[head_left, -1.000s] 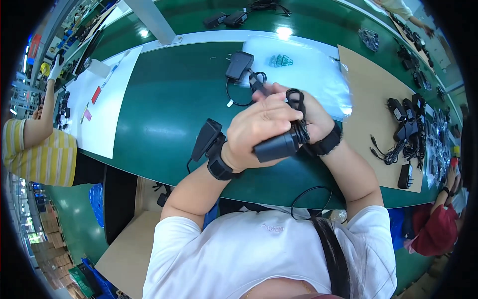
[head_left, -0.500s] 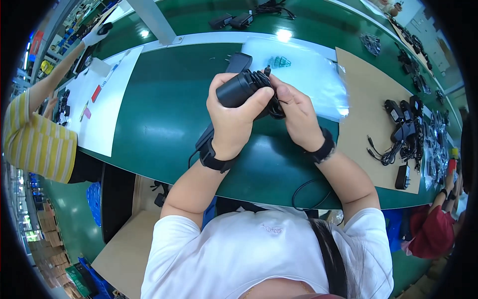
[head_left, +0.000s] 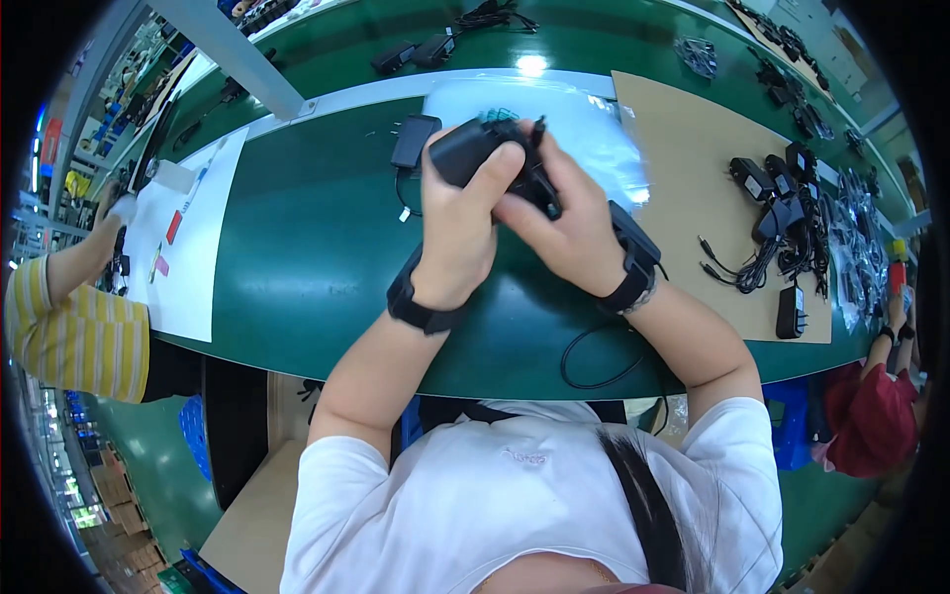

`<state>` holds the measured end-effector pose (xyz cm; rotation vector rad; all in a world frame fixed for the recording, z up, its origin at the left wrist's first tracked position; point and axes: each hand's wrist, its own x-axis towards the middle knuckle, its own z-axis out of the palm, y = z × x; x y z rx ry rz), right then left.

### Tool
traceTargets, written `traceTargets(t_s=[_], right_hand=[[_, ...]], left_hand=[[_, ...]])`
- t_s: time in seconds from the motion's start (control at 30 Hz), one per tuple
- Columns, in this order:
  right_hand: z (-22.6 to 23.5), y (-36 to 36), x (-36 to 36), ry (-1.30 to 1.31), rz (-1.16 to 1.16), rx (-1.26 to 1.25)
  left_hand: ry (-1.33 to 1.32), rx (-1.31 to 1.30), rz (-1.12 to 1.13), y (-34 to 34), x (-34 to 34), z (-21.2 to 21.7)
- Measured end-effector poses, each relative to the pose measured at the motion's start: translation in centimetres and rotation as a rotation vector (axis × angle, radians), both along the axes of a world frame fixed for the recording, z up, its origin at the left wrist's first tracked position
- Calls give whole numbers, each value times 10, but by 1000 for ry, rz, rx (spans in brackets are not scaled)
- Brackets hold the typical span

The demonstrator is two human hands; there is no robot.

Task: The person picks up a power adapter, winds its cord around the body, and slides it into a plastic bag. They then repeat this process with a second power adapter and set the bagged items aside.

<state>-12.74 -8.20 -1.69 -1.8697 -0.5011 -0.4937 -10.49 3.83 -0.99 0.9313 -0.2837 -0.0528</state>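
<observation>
Over the green table I hold a black power adapter [head_left: 461, 154] with its black cable [head_left: 535, 176] bundled against it. My left hand [head_left: 454, 233] is closed around the adapter, thumb on top. Wrapped against the cable bundle from the other side is my right hand [head_left: 576, 226], its thumb lying along the near side. The cable's plug end [head_left: 539, 127] sticks up past the right fingers. Just beyond my left hand a second black adapter [head_left: 415, 142] lies on the table with its prongs showing. Behind my hands, small green pieces [head_left: 499, 115] rest on clear plastic bags [head_left: 584, 129].
Several adapters with cables [head_left: 782, 203] lie on a brown cardboard sheet [head_left: 683, 148] at right, beside bagged items [head_left: 861, 238]. A white sheet [head_left: 188, 277] covers the left end, where a co-worker in a striped shirt [head_left: 84, 332] stands. A metal post [head_left: 233, 59] rises at the back left.
My right hand has closed in on the cable bundle, and its thumb has dropped to the near side. The view has shifted slightly. The co-worker's raised arm at left has come down.
</observation>
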Motion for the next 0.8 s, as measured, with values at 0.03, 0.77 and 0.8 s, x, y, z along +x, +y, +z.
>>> traceTargets(t_s=[0.03, 0.77, 0.8], right_hand=[[0, -10, 3, 54, 2, 102], [-32, -150, 7, 248, -408, 513], [-31, -149, 7, 244, -454, 499]], left_hand=[[31, -56, -139, -7, 8, -1], [-429, 1794, 41, -70, 126, -25], [-329, 1682, -34, -69, 125, -20]])
